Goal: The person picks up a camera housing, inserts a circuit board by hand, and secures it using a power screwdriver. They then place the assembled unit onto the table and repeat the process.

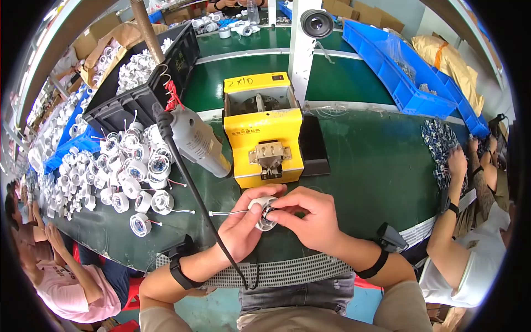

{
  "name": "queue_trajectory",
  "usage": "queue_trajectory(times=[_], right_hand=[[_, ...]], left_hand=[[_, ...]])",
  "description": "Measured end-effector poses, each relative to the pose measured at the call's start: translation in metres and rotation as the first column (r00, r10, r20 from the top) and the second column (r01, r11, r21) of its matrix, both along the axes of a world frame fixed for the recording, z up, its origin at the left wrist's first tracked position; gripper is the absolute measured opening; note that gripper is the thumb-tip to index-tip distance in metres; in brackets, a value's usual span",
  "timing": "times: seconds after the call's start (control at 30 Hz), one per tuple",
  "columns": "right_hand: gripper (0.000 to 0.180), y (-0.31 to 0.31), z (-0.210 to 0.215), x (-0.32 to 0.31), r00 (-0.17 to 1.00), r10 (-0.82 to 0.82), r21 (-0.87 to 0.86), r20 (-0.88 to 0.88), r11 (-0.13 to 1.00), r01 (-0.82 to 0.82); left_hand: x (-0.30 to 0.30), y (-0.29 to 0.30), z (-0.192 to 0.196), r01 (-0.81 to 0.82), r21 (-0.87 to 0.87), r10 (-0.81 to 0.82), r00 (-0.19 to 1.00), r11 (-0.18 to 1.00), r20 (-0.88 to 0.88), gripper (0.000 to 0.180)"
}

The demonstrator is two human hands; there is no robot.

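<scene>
My left hand (241, 231) is closed around a small white round housing (262, 202), held above the green bench near its front edge. A dark circuit board shows in the housing's open face, and a thin white wire (228, 212) with a small connector sticks out to the left. The thumb and fingers of my right hand (316, 220) pinch at the board inside the housing; whatever is between them is hidden. Just beyond my hands stands a yellow screw feeder (265, 135). Left of it, a grey electric screwdriver (194, 138) hangs from a coiled line with its black cord trailing down.
Many similar white housings with wires (135, 166) lie piled at left. Behind them stands a black crate (185, 63) of white parts. A blue bin (381, 72) is at far right. A white post (301, 55) rises behind the feeder. Co-workers sit on both sides; one hand (457, 160) touches small dark parts (434, 145).
</scene>
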State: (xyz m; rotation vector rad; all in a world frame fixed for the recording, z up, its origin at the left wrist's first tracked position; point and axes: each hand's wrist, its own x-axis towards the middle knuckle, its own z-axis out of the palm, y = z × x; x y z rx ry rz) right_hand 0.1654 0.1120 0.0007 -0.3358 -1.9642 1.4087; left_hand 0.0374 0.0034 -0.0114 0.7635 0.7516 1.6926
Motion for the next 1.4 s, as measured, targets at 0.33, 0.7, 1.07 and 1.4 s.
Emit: queue_trajectory(times=[0.33, 0.7, 1.07, 1.4], right_hand=[[0.032, -0.001, -0.011, -0.003, 0.984, 0.157, -0.371, -0.085, 0.911, -0.177], [0.020, 0.021, -0.004, -0.008, 1.000, -0.031, 0.330, 0.006, 0.944, 0.027], [0.063, -0.001, 0.051, -0.115, 0.986, -0.086, 0.261, 0.142, 0.964, 0.046], [0.045, 0.020, 0.061, -0.100, 0.768, -0.215, -0.115, -0.603, 0.976, 0.184]], left_hand=[[-0.001, 0.001, -0.001, 0.009, 0.162, 0.019, 0.985, 0.987, -0.173, 0.048], [-0.006, 0.001, 0.004, -0.171, -0.170, 0.068, 0.870, 0.971, -0.489, 0.049], [-0.013, 0.012, -0.009, -0.047, -0.364, -0.050, 0.966, 0.930, -0.254, 0.030], [-0.014, 0.013, -0.019, -0.065, -0.456, -0.021, 0.983, 0.888, -0.181, 0.039]])
